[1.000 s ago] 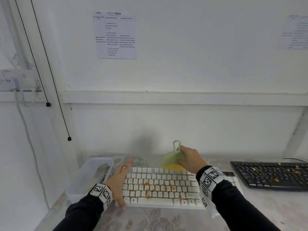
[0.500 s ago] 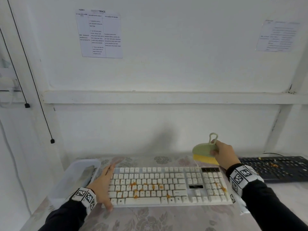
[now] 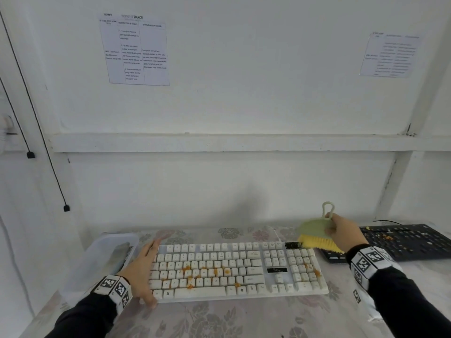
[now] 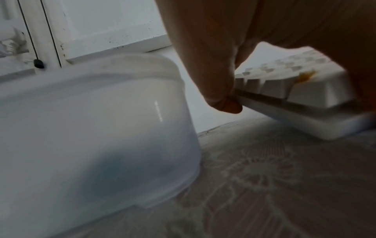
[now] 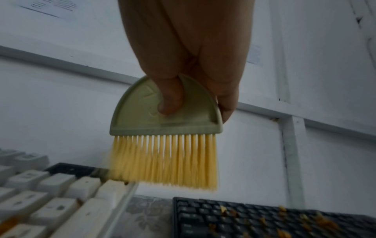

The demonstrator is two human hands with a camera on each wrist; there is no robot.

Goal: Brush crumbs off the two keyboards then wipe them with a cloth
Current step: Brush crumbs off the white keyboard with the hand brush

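Observation:
A white keyboard (image 3: 234, 269) with orange crumbs on its keys lies in the middle of the table. My left hand (image 3: 142, 267) rests flat against its left end, fingers straight; the left wrist view shows the thumb (image 4: 225, 103) at the keyboard's edge (image 4: 284, 106). My right hand (image 3: 341, 234) grips a small green brush with yellow bristles (image 3: 314, 234) (image 5: 165, 128), bristles down over the white keyboard's back right corner (image 5: 61, 193). A black keyboard (image 3: 402, 241) (image 5: 254, 217) with crumbs lies to the right.
A translucent plastic tub (image 3: 102, 262) (image 4: 91, 128) stands just left of the white keyboard, close to my left hand. A floral tablecloth (image 3: 219, 318) covers the table. The white wall (image 3: 219, 179) runs right behind both keyboards. Black cords (image 3: 44, 142) hang at the left.
My right hand has carried the brush rightward from the middle back of the white keyboard to its back right corner. My left hand has stayed at the keyboard's left end.

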